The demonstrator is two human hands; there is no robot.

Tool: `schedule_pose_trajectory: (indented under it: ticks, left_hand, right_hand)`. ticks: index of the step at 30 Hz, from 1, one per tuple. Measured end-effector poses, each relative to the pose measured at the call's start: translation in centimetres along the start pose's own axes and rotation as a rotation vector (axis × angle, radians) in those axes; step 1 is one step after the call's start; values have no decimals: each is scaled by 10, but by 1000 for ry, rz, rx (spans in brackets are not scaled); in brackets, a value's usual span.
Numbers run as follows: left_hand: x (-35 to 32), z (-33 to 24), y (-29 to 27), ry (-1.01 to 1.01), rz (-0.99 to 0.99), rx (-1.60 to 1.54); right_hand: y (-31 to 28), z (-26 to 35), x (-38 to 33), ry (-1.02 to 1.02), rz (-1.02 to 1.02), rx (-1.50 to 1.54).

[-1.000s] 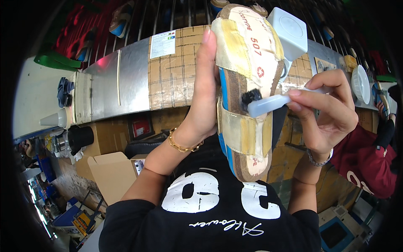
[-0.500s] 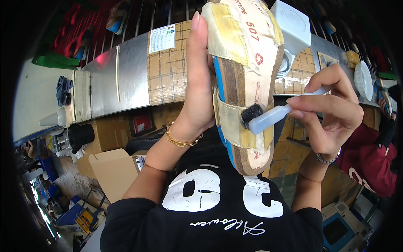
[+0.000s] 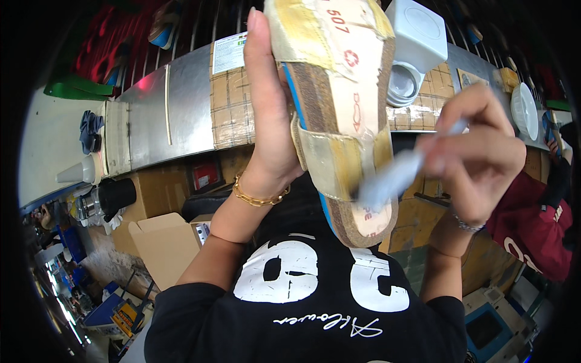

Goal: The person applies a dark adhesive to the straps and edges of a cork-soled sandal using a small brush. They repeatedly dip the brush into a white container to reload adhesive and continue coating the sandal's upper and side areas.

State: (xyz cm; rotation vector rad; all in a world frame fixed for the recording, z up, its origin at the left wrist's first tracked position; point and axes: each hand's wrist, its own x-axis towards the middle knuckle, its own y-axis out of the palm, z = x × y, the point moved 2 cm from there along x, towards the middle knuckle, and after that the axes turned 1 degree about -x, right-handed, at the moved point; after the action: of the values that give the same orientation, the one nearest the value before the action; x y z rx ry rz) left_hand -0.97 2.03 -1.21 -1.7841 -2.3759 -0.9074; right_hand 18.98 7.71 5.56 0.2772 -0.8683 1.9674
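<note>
My left hand (image 3: 270,115) is closed around the left side of an unfinished sandal (image 3: 351,100), thumb pointing up along its edge. The sandal's underside faces me, with a pale sole board, brown edging, a strip of blue along the left side and yellowish strap ends folded over it. My right hand (image 3: 481,160) pinches a white-handled brush (image 3: 393,181), blurred by motion. The brush head lies at the lower strap, near the heel end of the sandal; its dark bristles are mostly hidden behind the handle.
A metal bench (image 3: 145,112) crosses ahead, bearing a taped cardboard box (image 3: 233,112), a white square bottle (image 3: 417,30) and a white bowl (image 3: 524,112). An open carton (image 3: 163,248) stands at lower left. A person in a maroon top (image 3: 526,230) is at the right.
The sandal and my left hand have shifted left and slightly up. The brush has moved down the lower strap toward the heel end, and it is now blurred.
</note>
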Motion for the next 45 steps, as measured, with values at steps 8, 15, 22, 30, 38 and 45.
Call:
schedule_pose_trajectory:
  ticks: [8, 15, 22, 30, 38, 45]
  left_hand:
    - [20, -8, -16, 26, -428, -85]
    - [16, -7, -17, 230, -494, -4]
    - [14, -7, -24, 146, -487, 111]
    - [23, -4, -20, -57, -302, -62]
    - [31, 20, -17, -427, -118, -233]
    - [29, 28, -12, -495, -31, -187]
  right_hand:
    - [16, 2, -35, 159, -159, -115]
    - [20, 27, -43, 48, -185, -417]
    - [15, 21, -38, 75, -277, -223]
    - [21, 8, -29, 95, -210, -198]
    - [20, 2, -27, 62, -36, -29]
    - [16, -9, -28, 48, 88, 109]
